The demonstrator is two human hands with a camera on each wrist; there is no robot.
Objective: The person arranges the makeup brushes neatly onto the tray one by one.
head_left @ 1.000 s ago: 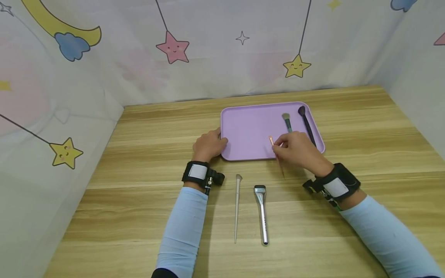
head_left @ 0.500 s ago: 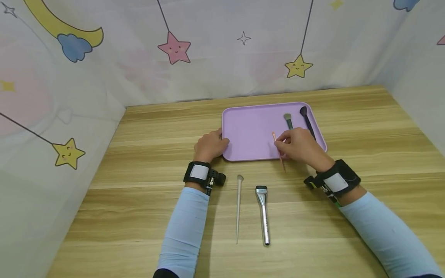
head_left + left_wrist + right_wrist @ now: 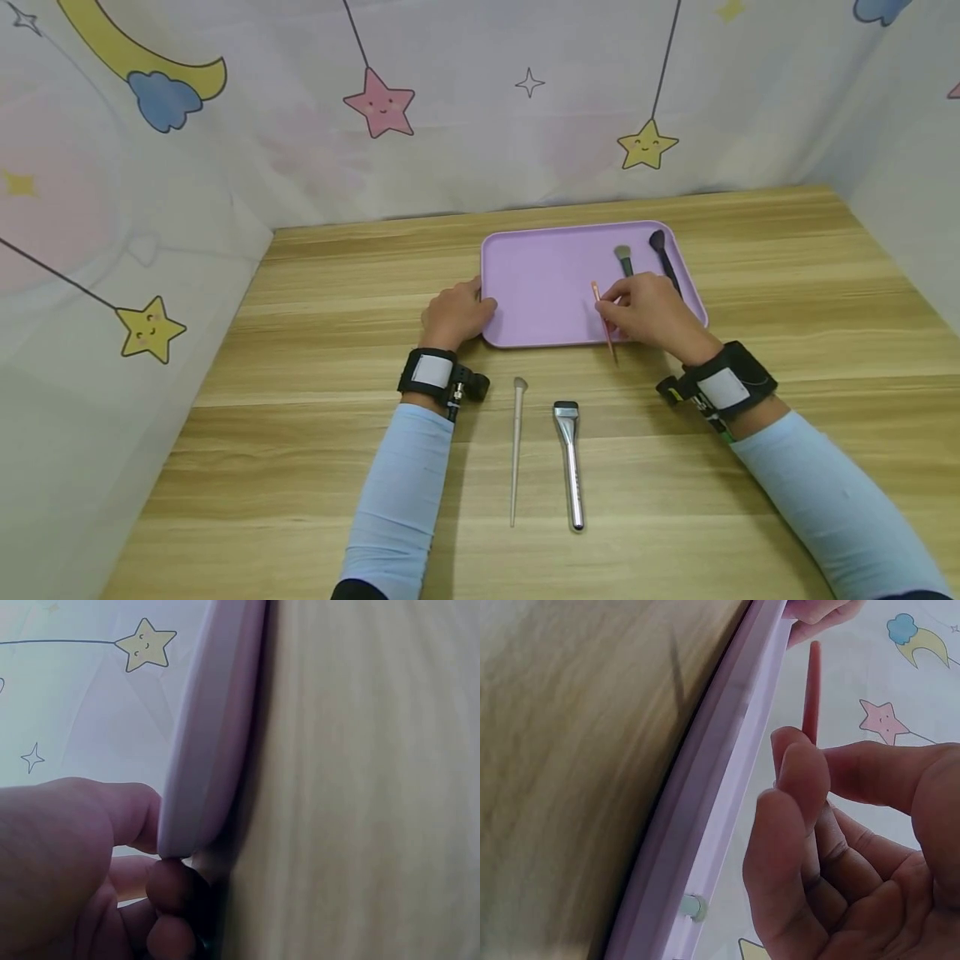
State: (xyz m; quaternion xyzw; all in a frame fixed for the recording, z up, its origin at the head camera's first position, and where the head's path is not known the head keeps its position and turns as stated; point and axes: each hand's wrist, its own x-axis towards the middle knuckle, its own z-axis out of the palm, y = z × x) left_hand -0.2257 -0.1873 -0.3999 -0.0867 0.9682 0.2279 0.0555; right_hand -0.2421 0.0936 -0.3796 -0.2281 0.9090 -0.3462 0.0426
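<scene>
In the head view my right hand (image 3: pixel 651 312) pinches a thin pink makeup brush (image 3: pixel 597 292) between thumb and fingertips, over the near edge of a lilac tray (image 3: pixel 540 279). The brush is tilted, its tapered handle pointing toward me past the rim. The right wrist view shows the pink handle (image 3: pixel 813 686) sticking out beyond the fingers. My left hand (image 3: pixel 455 317) grips the tray's left near corner; in the left wrist view the thumb lies at the rim with fingers below. A green brush (image 3: pixel 623 254) and a black brush (image 3: pixel 667 265) lie in the tray, partly hidden by the right hand.
On the wooden table (image 3: pixel 300 467) in front of the tray lie a cream-coloured slim brush (image 3: pixel 516 450) and a silver flat brush (image 3: pixel 572 471), side by side. A patterned fabric backdrop (image 3: pixel 465 167) stands behind and at both sides.
The right hand has moved slightly away from me, carrying the pink brush further over the tray. The left hand keeps its hold on the corner, and the loose brushes lie as before.
</scene>
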